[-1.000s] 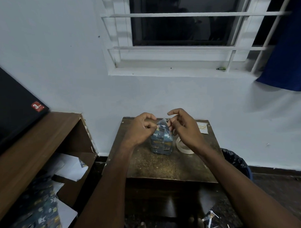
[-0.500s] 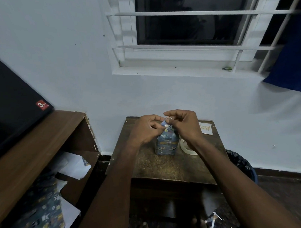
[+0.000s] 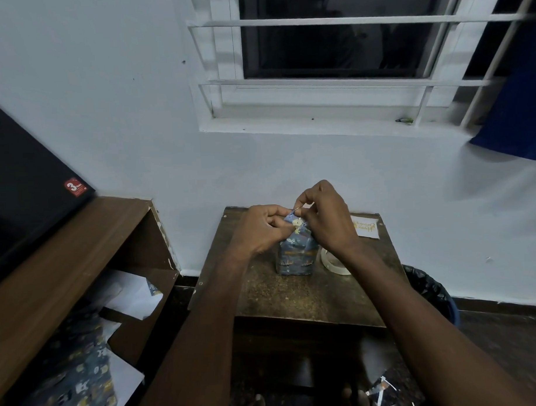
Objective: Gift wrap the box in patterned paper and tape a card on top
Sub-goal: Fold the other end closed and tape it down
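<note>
One wrapped box (image 3: 296, 256) in blue patterned paper stands upright near the middle of a small brown bench (image 3: 294, 296), with one roll of clear tape (image 3: 334, 262) just beside it and one white card (image 3: 365, 227) with gold writing too small to read at the far right corner. The left hand (image 3: 261, 229) and right hand (image 3: 328, 219) both pinch the folded paper at the box's top. A black screen (image 3: 23, 193) bearing a red "3" sticker sits on a wooden shelf unit (image 3: 65, 261) against a white wall, under a barred window (image 3: 331, 48).
</note>
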A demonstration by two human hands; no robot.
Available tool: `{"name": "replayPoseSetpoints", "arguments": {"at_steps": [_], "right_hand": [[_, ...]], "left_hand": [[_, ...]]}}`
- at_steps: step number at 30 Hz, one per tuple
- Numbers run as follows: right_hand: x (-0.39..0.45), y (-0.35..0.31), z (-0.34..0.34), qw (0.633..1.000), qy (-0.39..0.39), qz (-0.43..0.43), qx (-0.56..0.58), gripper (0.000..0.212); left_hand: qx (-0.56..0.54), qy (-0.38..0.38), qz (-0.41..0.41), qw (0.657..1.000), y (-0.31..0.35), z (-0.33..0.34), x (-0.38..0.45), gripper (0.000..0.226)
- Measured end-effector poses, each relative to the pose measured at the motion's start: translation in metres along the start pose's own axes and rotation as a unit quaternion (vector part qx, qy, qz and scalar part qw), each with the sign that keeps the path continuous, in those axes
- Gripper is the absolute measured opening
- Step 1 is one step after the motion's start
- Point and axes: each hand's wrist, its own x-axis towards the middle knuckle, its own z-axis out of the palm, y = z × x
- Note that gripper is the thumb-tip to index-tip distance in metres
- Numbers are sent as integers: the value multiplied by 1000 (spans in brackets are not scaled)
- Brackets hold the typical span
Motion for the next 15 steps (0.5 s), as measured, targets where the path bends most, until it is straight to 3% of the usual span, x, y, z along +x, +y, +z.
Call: {"name": "replayPoseSetpoints", "arguments": {"at_steps": [7,11,15], "right_hand": [[-1,2,-4,998,-10,25,53,11],[-1,4,-2,996,-8,28,80,11],[-2,7,-4,989,-18,42,138,9]], "left_hand": [[-21,7,-7,1000,-4,5,1,38],[-108,53,-43,992,-4,14,-3,15],[-87,111,-25,990,-3,22,-5,14]]}}
